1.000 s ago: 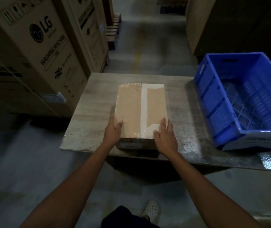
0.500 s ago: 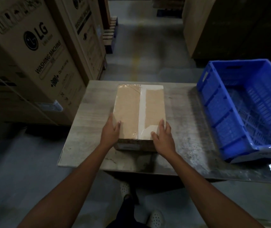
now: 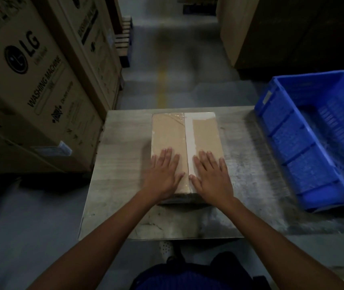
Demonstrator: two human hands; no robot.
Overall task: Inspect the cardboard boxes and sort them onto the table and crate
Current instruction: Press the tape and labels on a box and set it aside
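Box (image 3: 184, 143) lies flat on table (image 3: 120, 185), white tape strip down its top. Left hand (image 3: 163, 173) and right hand (image 3: 211, 176) both rest palm-down on its near end, fingers straight and spread. Blue crate (image 3: 305, 143) at table's right.

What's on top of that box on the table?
The left hand and right hand lie flat on the box, either side of its white tape. The lid beneath the palms is hidden.
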